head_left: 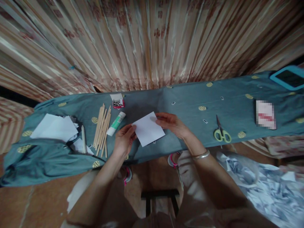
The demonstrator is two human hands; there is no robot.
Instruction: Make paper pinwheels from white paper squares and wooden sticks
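Note:
A square white paper (148,129) is held tilted above the green cloth, in the middle of the view. My left hand (124,141) pinches its left corner between thumb and fingers. My right hand (171,123) grips the upper right edge, thumb and fingers closed on it. Just left of my left hand lies a green and white glue stick (116,123). Beside that is a bundle of thin wooden sticks (102,129). Behind the glue stick stands a small open red box (118,103) with small metal pieces inside.
Cut white papers (54,127) and a pale rod (84,139) lie at the left. Scissors with green handles (222,135), a pixelated box (266,114) and a blue-framed tablet (290,78) are at the right. A curtain (147,44) hangs behind the cloth-covered table (190,95).

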